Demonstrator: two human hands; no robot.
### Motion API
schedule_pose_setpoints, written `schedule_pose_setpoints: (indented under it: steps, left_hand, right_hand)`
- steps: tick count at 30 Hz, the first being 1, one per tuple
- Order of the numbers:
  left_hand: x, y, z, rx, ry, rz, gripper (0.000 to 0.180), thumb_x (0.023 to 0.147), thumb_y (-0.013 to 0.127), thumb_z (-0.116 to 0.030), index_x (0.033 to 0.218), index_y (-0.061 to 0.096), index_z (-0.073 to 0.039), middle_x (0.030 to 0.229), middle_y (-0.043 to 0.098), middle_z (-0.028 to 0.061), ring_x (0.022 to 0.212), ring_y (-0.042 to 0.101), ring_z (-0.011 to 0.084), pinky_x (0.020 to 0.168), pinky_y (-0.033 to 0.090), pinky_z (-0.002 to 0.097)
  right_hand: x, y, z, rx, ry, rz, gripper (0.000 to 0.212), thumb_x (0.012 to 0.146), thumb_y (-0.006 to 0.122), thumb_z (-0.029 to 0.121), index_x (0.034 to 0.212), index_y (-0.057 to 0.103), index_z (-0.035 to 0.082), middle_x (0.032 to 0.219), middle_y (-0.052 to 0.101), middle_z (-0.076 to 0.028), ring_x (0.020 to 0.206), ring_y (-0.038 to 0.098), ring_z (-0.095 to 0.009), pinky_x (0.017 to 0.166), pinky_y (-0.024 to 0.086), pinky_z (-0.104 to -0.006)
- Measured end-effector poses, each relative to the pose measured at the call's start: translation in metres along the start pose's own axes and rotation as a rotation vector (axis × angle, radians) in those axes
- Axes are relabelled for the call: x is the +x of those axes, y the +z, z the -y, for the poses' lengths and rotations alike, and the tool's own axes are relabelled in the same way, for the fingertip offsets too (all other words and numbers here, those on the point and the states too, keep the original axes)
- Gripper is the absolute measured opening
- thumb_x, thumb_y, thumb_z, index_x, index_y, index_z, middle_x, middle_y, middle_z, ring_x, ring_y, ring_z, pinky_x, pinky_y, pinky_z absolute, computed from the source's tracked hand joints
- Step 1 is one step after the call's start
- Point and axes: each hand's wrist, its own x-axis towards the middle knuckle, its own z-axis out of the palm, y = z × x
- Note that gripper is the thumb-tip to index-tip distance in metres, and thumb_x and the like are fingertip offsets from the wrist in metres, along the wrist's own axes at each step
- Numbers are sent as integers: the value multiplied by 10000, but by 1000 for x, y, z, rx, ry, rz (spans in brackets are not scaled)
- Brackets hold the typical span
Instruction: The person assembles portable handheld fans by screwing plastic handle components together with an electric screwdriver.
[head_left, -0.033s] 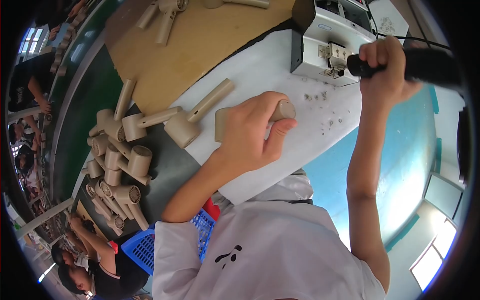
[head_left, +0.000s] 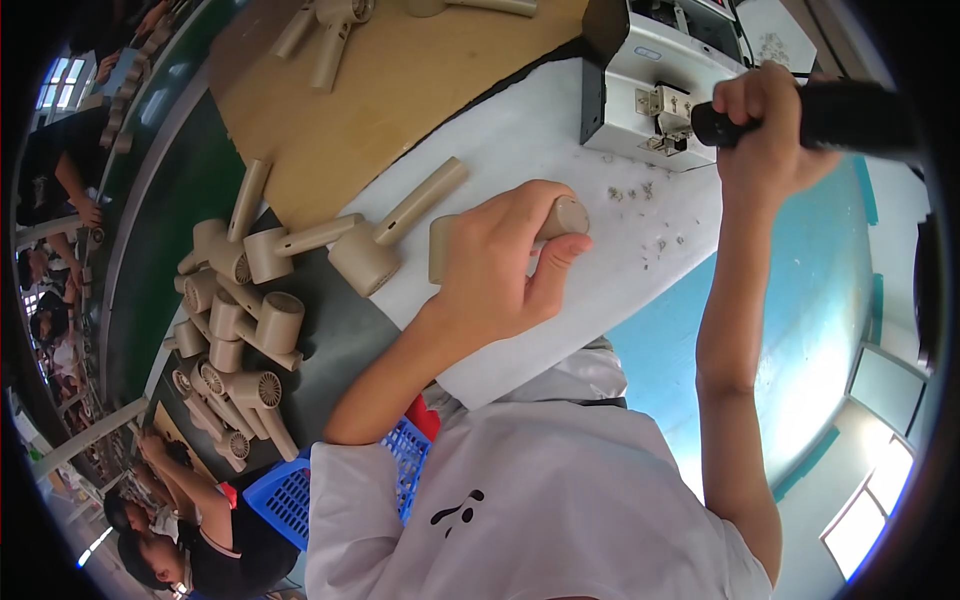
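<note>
My left hand [head_left: 495, 262] is closed around a beige hair dryer [head_left: 568, 218] over a white sheet. The round end of the handle shows between thumb and fingers, and part of the barrel sticks out past the wrist side; the rest is hidden by my hand. At the upper right, my right hand [head_left: 765, 140] grips a black electric screwdriver [head_left: 855, 118]. Its front end points left, right beside the metal outlet of a white and black screw feeder [head_left: 655, 65]. Whether the two touch I cannot make out. Small screws [head_left: 640, 190] lie scattered on the white sheet [head_left: 560, 340].
Several more beige hair dryers [head_left: 365, 255] rest left of my hand, many piled [head_left: 240, 330] on the dark table. Others lie on brown board [head_left: 400, 90] at the back. A blue basket [head_left: 285, 500] sits by my left elbow. Co-workers [head_left: 195, 530] are along the left.
My right hand and the screwdriver have shifted very slightly upward and left. My left hand and the hair dryer are almost still.
</note>
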Motion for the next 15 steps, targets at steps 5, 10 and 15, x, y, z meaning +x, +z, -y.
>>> schedule_pose_setpoints:
  steps: [5,10,15]
  left_hand:
    - [-2,-7,-2,-1,-77,47,184,901,645,-140,994,594,10,768,631,98,627,604,212,596,493,266]
    - [0,-1,3,17,54,-41,224,831,716,-153,959,588,-20,679,610,94,536,590,251,494,449,319]
    - [-3,-2,6,12,29,-49,220,833,716,-161,944,591,-19,682,608,97,542,589,255,506,454,321]
  right_hand:
    - [-9,11,-9,-166,7,1,199,812,604,-84,773,435,14,545,459,-57,460,463,-140,490,459,-327]
    - [-7,15,-8,-159,84,31,187,814,617,-67,787,455,23,546,449,-46,465,462,-139,486,445,-321]
    - [-32,6,13,283,488,-55,310,863,582,-26,1119,519,138,585,325,30,459,323,-89,472,342,-279]
